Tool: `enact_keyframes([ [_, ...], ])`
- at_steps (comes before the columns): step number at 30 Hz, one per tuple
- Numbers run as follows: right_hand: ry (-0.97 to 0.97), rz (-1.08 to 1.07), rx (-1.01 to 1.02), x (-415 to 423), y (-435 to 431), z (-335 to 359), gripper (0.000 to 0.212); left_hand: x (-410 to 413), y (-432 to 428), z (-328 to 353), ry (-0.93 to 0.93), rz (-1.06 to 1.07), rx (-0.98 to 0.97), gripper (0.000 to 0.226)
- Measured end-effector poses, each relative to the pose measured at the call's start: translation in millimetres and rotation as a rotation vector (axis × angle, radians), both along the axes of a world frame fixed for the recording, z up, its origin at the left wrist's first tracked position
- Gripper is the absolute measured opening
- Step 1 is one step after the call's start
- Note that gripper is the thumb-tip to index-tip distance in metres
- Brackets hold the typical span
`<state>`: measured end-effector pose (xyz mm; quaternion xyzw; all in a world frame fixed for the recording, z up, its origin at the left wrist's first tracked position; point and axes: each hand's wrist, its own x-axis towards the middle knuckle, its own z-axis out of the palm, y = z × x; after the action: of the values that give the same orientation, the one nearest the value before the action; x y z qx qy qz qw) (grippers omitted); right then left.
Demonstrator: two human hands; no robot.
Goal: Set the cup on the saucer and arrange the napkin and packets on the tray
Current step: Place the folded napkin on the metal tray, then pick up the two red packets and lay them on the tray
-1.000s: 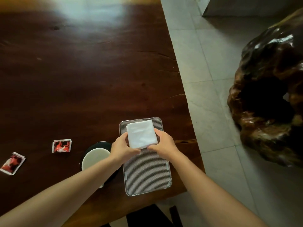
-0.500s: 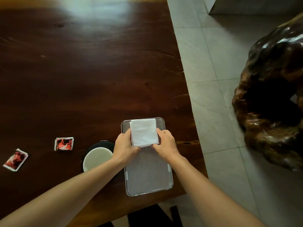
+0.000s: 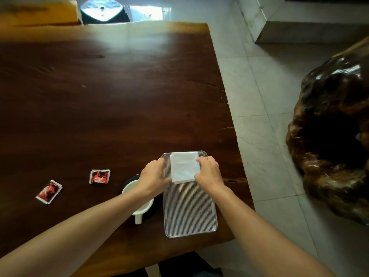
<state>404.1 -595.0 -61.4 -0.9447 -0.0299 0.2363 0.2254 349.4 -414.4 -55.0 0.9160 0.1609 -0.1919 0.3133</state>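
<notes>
A folded white napkin [image 3: 184, 166] lies flat on the far end of the ribbed silver tray [image 3: 189, 212]. My left hand [image 3: 152, 177] touches the napkin's left edge and my right hand [image 3: 209, 172] holds its right edge. Left of the tray a white cup [image 3: 137, 206] sits on a dark saucer [image 3: 127, 181], partly hidden under my left forearm. Two red packets lie on the table further left: one [image 3: 99, 176] nearer the cup, the other [image 3: 49, 191] towards the left edge.
The dark wooden table [image 3: 99, 96] ends just right of the tray, with tiled floor [image 3: 259, 136] beyond. A large glossy carved wood piece [image 3: 335, 136] stands on the floor at right. The table's near edge runs close below the tray.
The napkin has been shifted to the tray's far end and squared up there. Both hands stay at its sides. The head camera has tilted up, showing the table's far edge.
</notes>
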Motion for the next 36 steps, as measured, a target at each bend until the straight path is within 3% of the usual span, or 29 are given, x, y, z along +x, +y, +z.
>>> enact_keyframes([
  [4,0.003,0.092,0.076,-5.0,41.7,19.5,0.032,-15.9,41.4,26.3,0.008,0.062,0.024,0.009],
  [7,0.008,0.181,0.132,-15.9,86.5,29.1,0.022,-38.5,83.2,39.4,0.001,0.121,0.095,0.009],
  [15,0.066,0.429,0.171,-50.7,200.5,39.1,0.023,-121.4,206.1,47.5,0.123,0.325,0.222,0.012],
  [21,0.082,0.491,0.066,-69.5,260.1,24.4,0.018,-156.8,278.8,31.1,0.189,0.373,0.233,0.010],
  [28,0.043,0.502,-0.131,-83.8,304.7,-11.1,0.027,-164.8,330.3,-7.6,0.243,0.318,0.173,0.009],
  [36,-0.036,0.424,-0.239,-88.5,323.6,-45.1,0.024,-158.5,349.4,-54.8,0.059,0.299,0.133,0.020],
])
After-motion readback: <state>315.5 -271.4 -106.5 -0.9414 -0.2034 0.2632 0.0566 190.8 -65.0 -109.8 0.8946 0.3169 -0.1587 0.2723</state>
